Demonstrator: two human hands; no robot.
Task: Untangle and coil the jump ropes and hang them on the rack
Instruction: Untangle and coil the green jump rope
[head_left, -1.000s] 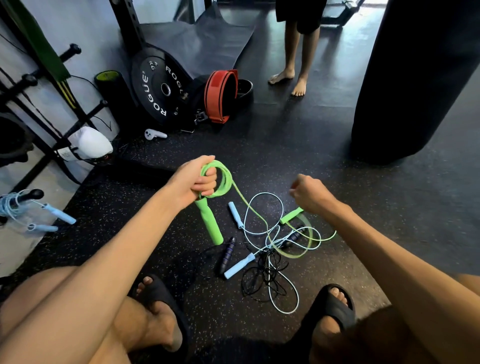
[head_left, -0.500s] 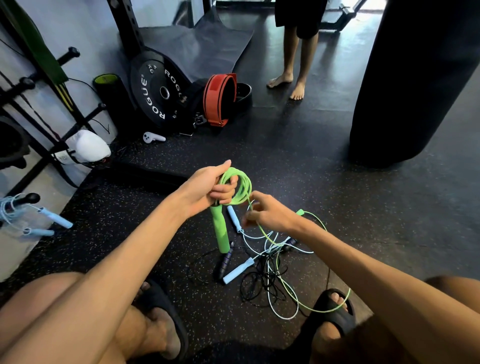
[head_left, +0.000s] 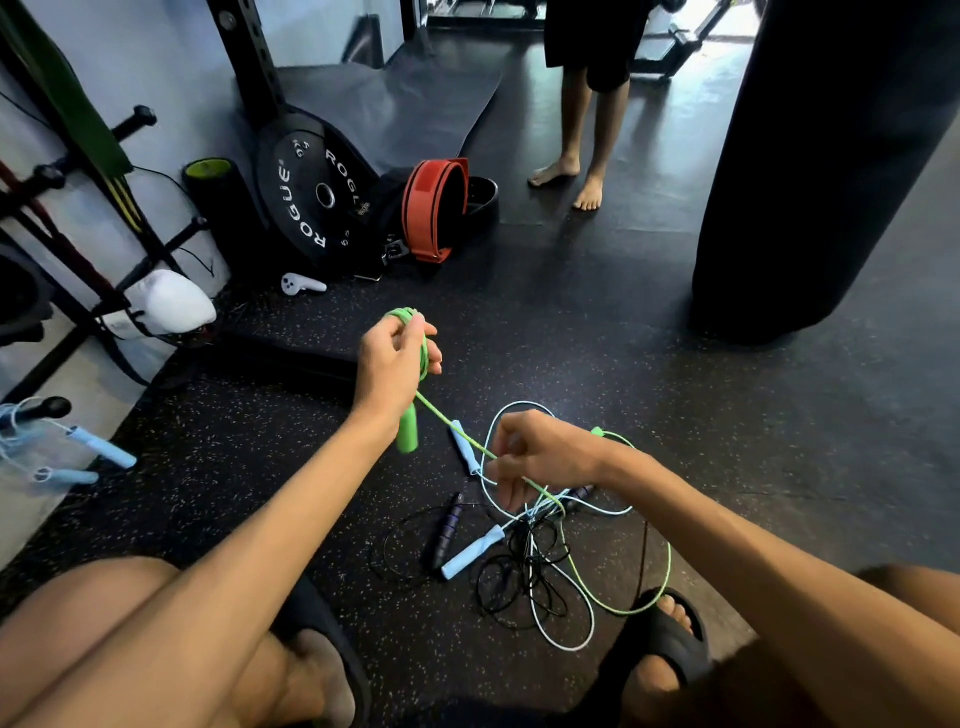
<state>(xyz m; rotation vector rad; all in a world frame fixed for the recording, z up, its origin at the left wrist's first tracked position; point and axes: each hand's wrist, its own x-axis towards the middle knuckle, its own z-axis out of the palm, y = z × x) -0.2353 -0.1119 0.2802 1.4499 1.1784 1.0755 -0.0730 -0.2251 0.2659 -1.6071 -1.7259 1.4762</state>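
My left hand (head_left: 392, 366) grips a coil of the green jump rope (head_left: 451, 426), and one green handle (head_left: 408, 432) hangs below the fist. A taut green strand runs down to my right hand (head_left: 540, 457), which pinches it. The rest of the green cord loops across the floor toward my right sandal. Under my right hand lies a tangle: a light blue rope (head_left: 563, 603) with a blue handle (head_left: 472, 552), and a black rope (head_left: 511, 582) with a dark handle (head_left: 448, 530). Another light blue rope (head_left: 78, 457) hangs on a peg of the black rack (head_left: 49, 408) at left.
A Rogue weight plate (head_left: 311, 195), a red belt (head_left: 434, 208) and a white controller (head_left: 301, 284) lie at the back left. A black punching bag (head_left: 831, 171) hangs at the right. A barefoot person (head_left: 587, 156) stands behind. A white pad (head_left: 169, 301) hangs on the rack.
My left hand lifted the green coil higher and turned it. My right hand slid down and right along the green cord, drawing the strand taut.
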